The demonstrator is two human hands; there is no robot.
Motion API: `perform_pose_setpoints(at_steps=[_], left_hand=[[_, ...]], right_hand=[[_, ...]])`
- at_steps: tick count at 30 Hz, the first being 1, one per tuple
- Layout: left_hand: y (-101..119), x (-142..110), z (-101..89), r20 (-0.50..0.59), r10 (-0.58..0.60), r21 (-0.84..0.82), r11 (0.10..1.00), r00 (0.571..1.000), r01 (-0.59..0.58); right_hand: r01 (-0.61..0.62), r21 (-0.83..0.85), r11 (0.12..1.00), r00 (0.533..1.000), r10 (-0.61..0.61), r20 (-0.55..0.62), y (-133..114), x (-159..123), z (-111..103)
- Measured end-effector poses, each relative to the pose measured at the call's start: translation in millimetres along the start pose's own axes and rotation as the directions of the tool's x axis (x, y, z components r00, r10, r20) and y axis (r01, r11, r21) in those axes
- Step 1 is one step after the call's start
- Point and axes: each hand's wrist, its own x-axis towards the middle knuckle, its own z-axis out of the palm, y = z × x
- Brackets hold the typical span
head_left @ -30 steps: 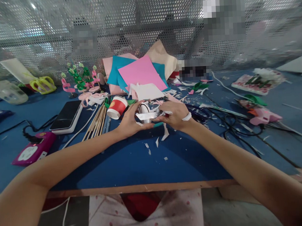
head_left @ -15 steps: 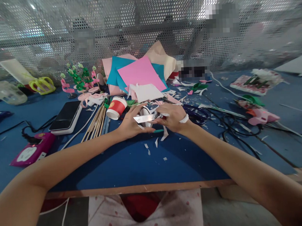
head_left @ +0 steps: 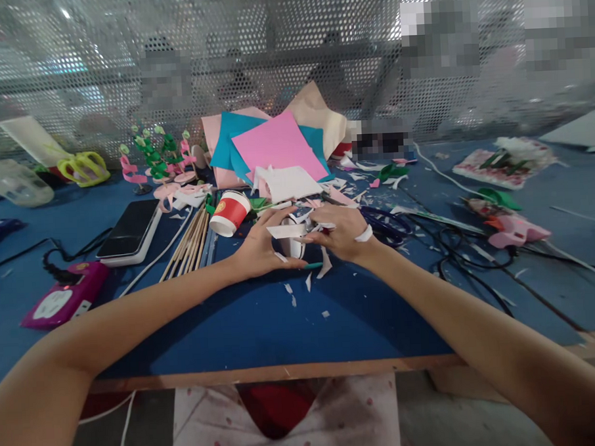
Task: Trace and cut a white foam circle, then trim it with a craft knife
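Around a round, white-walled paper cup (head_left: 296,248) my left hand (head_left: 257,248) is curved, thumb on the near side. The cup's mouth faces up towards me, and much of its outside is hidden by my fingers. My right hand (head_left: 344,230) is closed on a cutter knife, whose flat, wide blade (head_left: 284,231) points left across the cup's mouth. Most of the knife's handle is hidden in the fist. White paper strips hang by the right hand, one at its wrist. A red and white paper cup (head_left: 231,213) lies tilted just beyond my left hand.
Wooden sticks (head_left: 188,244), a black-topped white device (head_left: 130,231) and a magenta power block (head_left: 66,295) lie to the left. Coloured paper sheets (head_left: 281,145) lean against the mesh at the back. Paper scraps (head_left: 293,295) and black cables (head_left: 456,252) are scattered around.
The knife blade has shifted slightly right and up, and its bright glare is gone. The held cup has turned or tilted a little, showing more of its inside wall. Both arms stay almost in place.
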Motion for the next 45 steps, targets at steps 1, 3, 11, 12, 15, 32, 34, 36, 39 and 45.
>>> perform_pose_setpoints(at_steps=[1,3,11,12,15,32,34,36,39,45], left_hand=[[0.3,-0.1,0.2,0.002,0.004,0.002,1.000,1.000,-0.004],[-1.0,-0.6,1.2,-0.020,0.000,-0.010,1.000,1.000,0.000],[-11.0,-2.1,5.5,-0.100,-0.156,-0.122,0.982,0.983,0.143],[-10.8,-2.1,5.3,-0.100,-0.156,-0.127,0.982,0.983,0.143],[-9.4,-2.3,4.7,-0.101,-0.148,-0.138,0.981,0.984,0.133],[-7.0,-2.6,3.3,-0.098,-0.152,-0.155,0.979,0.984,0.136],[-6.8,-2.4,2.7,-0.101,-0.106,-0.126,0.988,0.989,0.094],[-6.4,-2.2,2.1,-0.094,-0.068,-0.101,0.993,0.993,0.058],[-6.9,-2.1,2.2,-0.094,-0.040,-0.047,0.998,0.995,0.036],[-8.4,-1.9,3.2,-0.105,-0.027,0.002,1.000,0.994,0.027]], right_hand=[[-0.002,0.004,1.000,1.000,0.002,-0.004,-0.1,0.0,0.1],[-0.020,0.019,1.000,1.000,0.020,-0.001,0.4,-0.4,0.6],[-0.007,0.002,1.000,1.000,0.007,0.010,3.8,-2.1,2.6],[-0.014,0.000,1.000,1.000,0.014,0.011,3.9,-2.1,2.1],[-0.046,0.001,0.999,0.998,0.046,0.039,4.0,-1.3,-0.4],[-0.063,0.021,0.998,0.993,0.060,0.106,3.9,0.8,-4.3],[-0.051,0.017,0.999,0.993,0.048,0.105,3.1,0.7,-3.9],[-0.035,0.019,0.999,0.995,0.033,0.092,2.6,0.2,-2.7],[-0.028,0.009,1.000,0.997,0.027,0.067,1.9,-1.1,-0.3],[-0.016,-0.022,1.000,0.999,0.017,0.044,0.6,-2.5,1.6]])
